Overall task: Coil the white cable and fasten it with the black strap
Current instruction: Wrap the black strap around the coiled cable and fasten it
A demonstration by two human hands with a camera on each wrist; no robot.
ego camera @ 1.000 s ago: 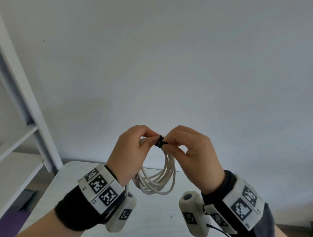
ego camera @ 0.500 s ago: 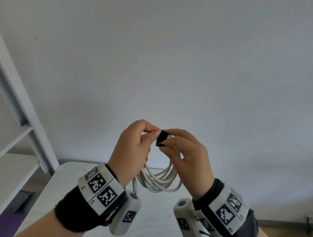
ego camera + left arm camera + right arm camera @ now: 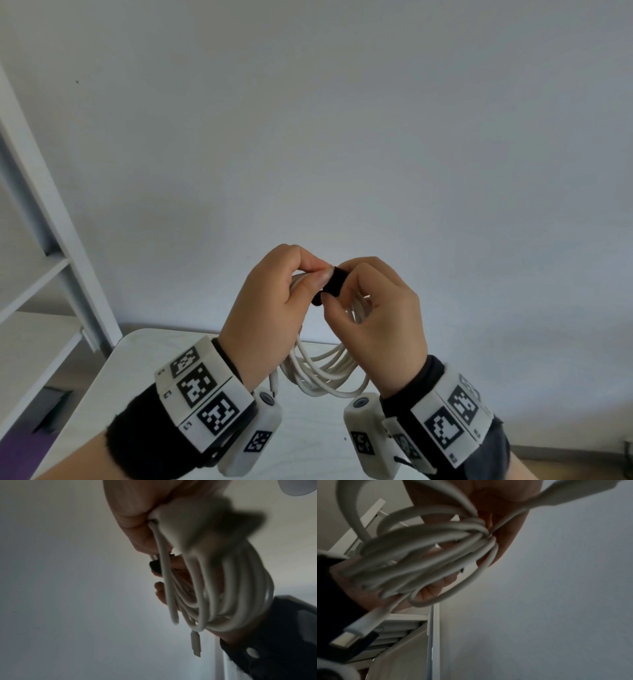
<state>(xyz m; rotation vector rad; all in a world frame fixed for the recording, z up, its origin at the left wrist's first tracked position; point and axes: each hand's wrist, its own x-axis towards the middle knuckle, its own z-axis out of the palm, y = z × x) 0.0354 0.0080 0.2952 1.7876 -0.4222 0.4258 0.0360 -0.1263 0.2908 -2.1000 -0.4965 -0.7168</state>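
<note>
- Head view: the left hand [image 3: 274, 301] pinches the top of the coiled white cable [image 3: 322, 373] between thumb and curled fingers, while the right hand [image 3: 376, 315] nips the black strap [image 3: 330, 286] just beside the left thumb.
- The coil hangs below both hands, above the table [image 3: 137, 377], its loops gathered where the hands meet.
- Judged step: coiling looks done; the strap is being wrapped round the bundle at the pinch point.
- The next move likely calls for drawing the strap's free end snug round the strands and pressing it closed, with the left hand holding the loops together.
- The coil's long axis runs roughly downward from the hands; one connector [image 3: 195, 643] dangles at the bottom, tip pointing down.
</note>
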